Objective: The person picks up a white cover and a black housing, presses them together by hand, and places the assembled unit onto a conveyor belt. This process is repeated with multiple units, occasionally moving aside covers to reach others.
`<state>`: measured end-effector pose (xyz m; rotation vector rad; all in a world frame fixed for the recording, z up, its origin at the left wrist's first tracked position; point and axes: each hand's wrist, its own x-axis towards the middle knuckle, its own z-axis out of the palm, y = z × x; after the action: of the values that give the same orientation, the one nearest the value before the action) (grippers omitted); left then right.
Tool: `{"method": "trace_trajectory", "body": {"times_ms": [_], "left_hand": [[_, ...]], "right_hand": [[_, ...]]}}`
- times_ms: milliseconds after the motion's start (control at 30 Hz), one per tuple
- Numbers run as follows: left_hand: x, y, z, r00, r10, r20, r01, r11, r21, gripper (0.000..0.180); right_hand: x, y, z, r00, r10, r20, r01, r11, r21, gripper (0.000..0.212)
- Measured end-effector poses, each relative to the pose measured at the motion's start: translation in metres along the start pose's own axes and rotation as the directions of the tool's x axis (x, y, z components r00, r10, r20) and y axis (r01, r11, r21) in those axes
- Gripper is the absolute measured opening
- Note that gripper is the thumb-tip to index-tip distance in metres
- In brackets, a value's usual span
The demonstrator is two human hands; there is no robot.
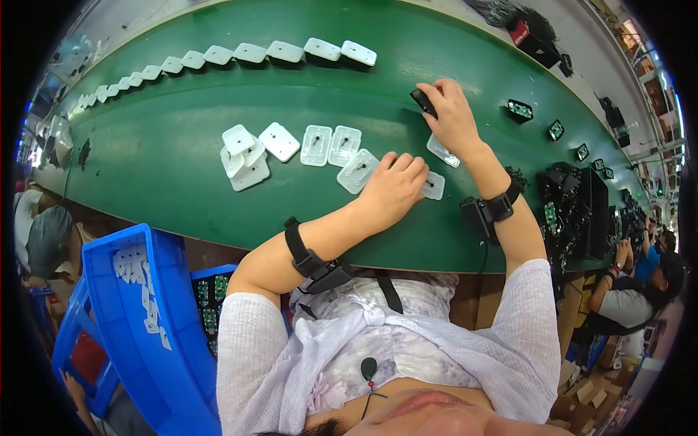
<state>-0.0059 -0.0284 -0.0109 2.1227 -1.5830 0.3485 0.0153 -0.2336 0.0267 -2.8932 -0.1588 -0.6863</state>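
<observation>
From the head view, a long green counter (182, 145) with a smooth matte top curves across the picture. The left hand (392, 190) lies palm down on it, fingers curled together, resting on flat white plastic covers: one cover (358, 171) just beside its knuckles and another (433, 186) half under the fingertips. The right hand (454, 116) reaches further out, its fingers pinched on a small black block (424, 102) that touches the counter; a further white cover (442, 151) peeks from under this wrist.

To the left of the hands lies a loose group of the same rounded-rectangle covers: two flat side by side (331, 145), one alone (279, 141), and a small heap (243, 156) of about four overlapping. A row of white covers (251, 52) runs along the far edge, at least ten, shrinking into the curve.

Both forearms carry black wrist straps (309, 258) with small boxes. A blue plastic crate (145, 320) stands below the counter at left. Green circuit boards in black frames (520, 110) lie at right.
</observation>
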Motion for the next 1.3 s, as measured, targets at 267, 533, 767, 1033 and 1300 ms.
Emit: {"method": "trace_trajectory", "body": {"times_ms": [267, 533, 767, 1033, 1300], "left_hand": [[-0.002, -0.001, 0.000, 0.999, -0.044, -0.007, 0.043, 0.997, -0.064, 0.044], [0.001, -0.004, -0.003, 0.996, -0.063, -0.066, 0.058, 0.995, -0.076, 0.042], [-0.001, -0.011, -0.004, 0.983, -0.146, -0.112, 0.127, 0.979, -0.162, 0.049], [0.002, -0.042, -0.026, 0.918, -0.302, -0.258, 0.202, 0.914, -0.351, 0.032], [-0.007, -0.033, -0.028, 0.979, -0.197, -0.056, 0.174, 0.943, -0.284, 0.040]], "right_hand": [[0.009, -0.017, 0.018, 0.975, -0.172, 0.142, 0.187, 0.978, -0.095, 0.045], [0.002, -0.001, -0.002, 0.948, 0.128, 0.291, -0.117, 0.992, -0.055, 0.048], [-0.010, -0.007, -0.015, 0.979, 0.190, 0.074, -0.204, 0.927, 0.314, 0.042], [-0.070, -0.056, -0.058, 0.980, 0.051, 0.194, -0.128, 0.904, 0.408, 0.049], [-0.079, -0.058, -0.051, 0.960, 0.017, 0.281, -0.117, 0.931, 0.345, 0.046]]}}
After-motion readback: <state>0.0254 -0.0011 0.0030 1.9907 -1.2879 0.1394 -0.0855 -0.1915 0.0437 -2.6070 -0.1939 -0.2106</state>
